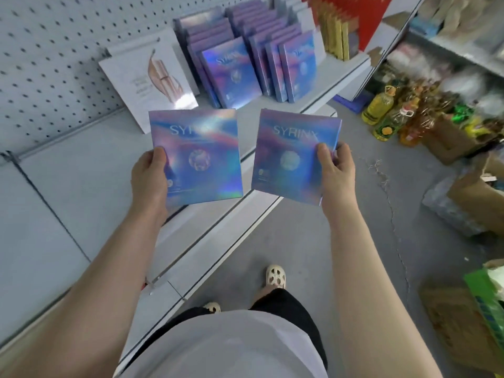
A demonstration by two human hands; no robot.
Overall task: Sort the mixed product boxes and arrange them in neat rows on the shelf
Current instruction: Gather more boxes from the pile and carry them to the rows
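Holographic SYRINX box (pixel 196 156) gripped by left hand (pixel 149 175) fingers, another SYRINX box (pixel 293 156) by right hand (pixel 336 173); bare shelf (pixel 81 186) below, matching rows (pixel 245 61) beyond

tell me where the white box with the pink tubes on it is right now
In the head view the white box stands on the shelf, leaning against the pegboard, left of the holographic box rows.

— Where are the arms?

— Both bare forearms reach forward toward twelve o'clock, roughly parallel.

— And the left hand (pixel 148 177)?

— Thumb on top, curled round what it grips, at eleven o'clock.

— The right hand (pixel 336 173)?

— At one o'clock, thumb forward, fingers wrapped behind, pinching likewise.
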